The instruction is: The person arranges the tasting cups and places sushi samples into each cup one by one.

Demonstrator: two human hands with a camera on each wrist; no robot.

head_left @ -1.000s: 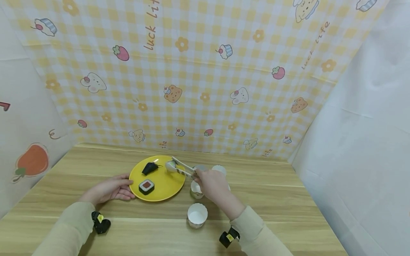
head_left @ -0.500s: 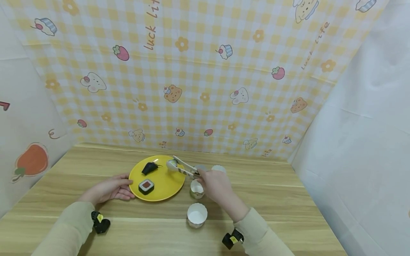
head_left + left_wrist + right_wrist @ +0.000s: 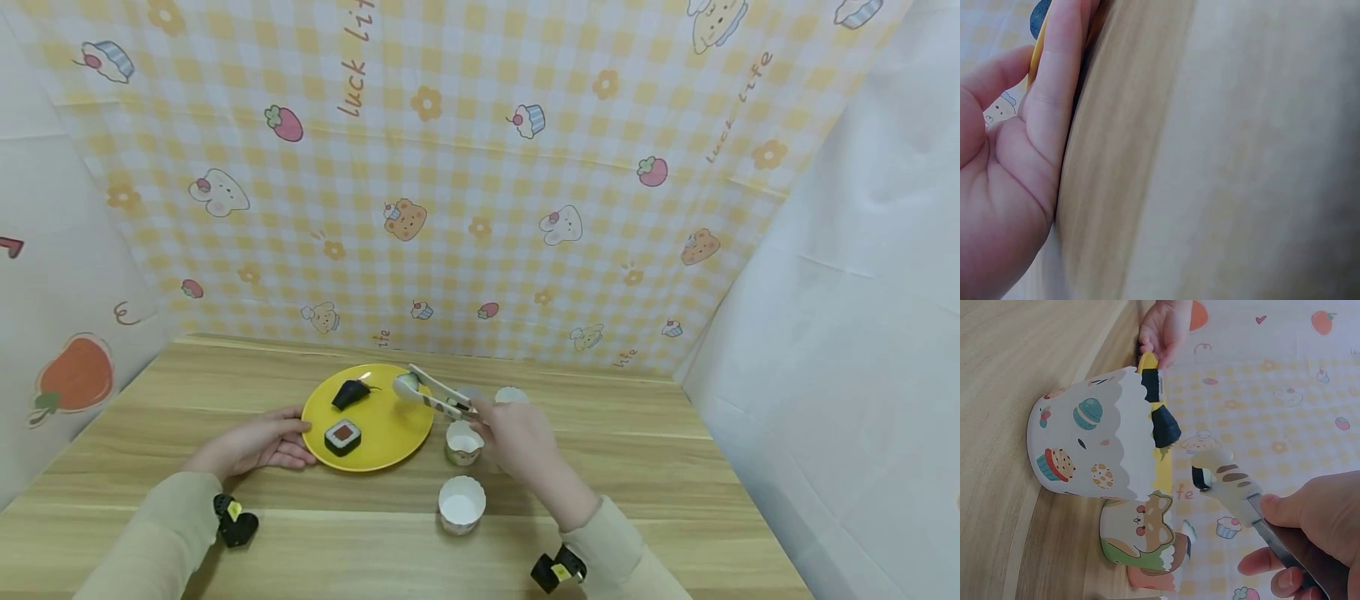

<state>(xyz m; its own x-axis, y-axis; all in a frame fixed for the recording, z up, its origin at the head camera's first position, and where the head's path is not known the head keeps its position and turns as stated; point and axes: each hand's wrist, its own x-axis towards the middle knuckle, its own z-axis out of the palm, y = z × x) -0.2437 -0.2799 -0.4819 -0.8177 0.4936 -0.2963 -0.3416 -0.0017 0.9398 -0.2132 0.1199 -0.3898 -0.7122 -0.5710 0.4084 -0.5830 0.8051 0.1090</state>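
My left hand (image 3: 258, 443) holds the left edge of a yellow plate (image 3: 390, 437), thumb at the rim and fingers low against the table. On the plate lie a square-looking sushi roll piece (image 3: 343, 437) with a red centre and a black cone-shaped hand roll (image 3: 351, 394). Over the plate's right side, my right hand (image 3: 521, 437) grips tongs (image 3: 1235, 487) with pale paw-shaped tips. Between those tips sits another sushi roll piece (image 3: 1200, 478), its dark wrap showing in the right wrist view and largely covered by the tips.
A white paper cup (image 3: 461, 504) stands in front of the plate's right side. Behind it is a paper cup with an animal face (image 3: 1138, 528). A further cup (image 3: 512, 395) stands beyond my right hand, which partly hides that group. A checked cloth (image 3: 480, 267) hangs behind the table.
My right hand and the tongs have shifted slightly right, carrying the pinched sushi roll piece toward the plate's right rim. The left hand and plate have stayed put.
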